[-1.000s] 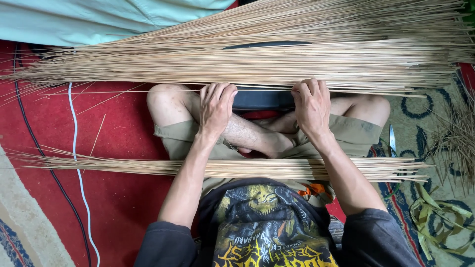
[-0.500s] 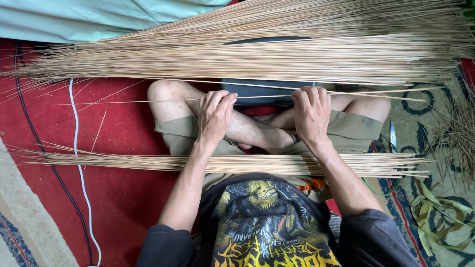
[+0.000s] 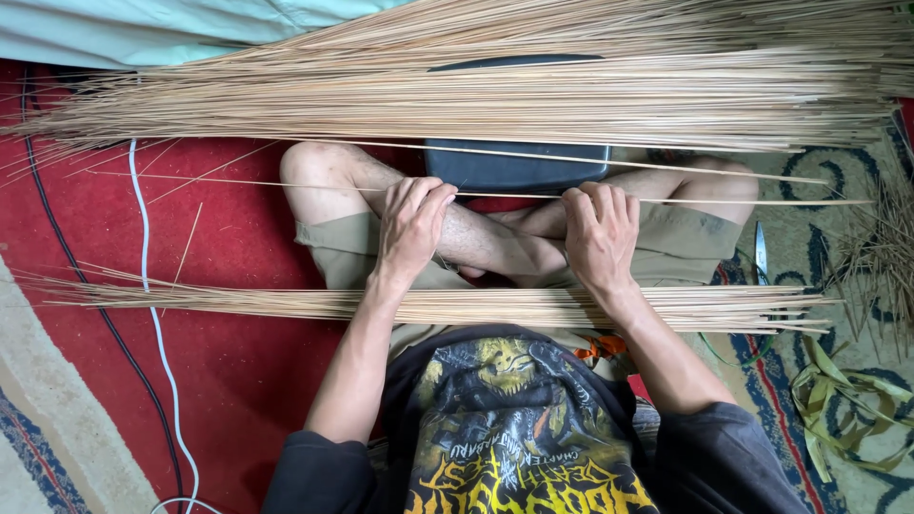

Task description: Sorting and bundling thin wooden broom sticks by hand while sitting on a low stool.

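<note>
I am holding one long thin tan stick [image 3: 533,198] with my left hand [image 3: 411,228] and right hand [image 3: 600,233] clenched on it, keeping it apart from the big stick pile [image 3: 495,100].

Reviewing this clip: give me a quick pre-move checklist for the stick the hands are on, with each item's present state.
1. Left hand fingers on the thin stick: ok.
2. Right hand fingers on the same stick: ok.
3. Stick lies apart from the big stick pile: ok.
4. Sorted bundle lies across the lap, under both wrists: ok.
5. Knife clear of both hands, on the rug at right: ok.
6. Firmness of either grip: cannot tell.
</note>
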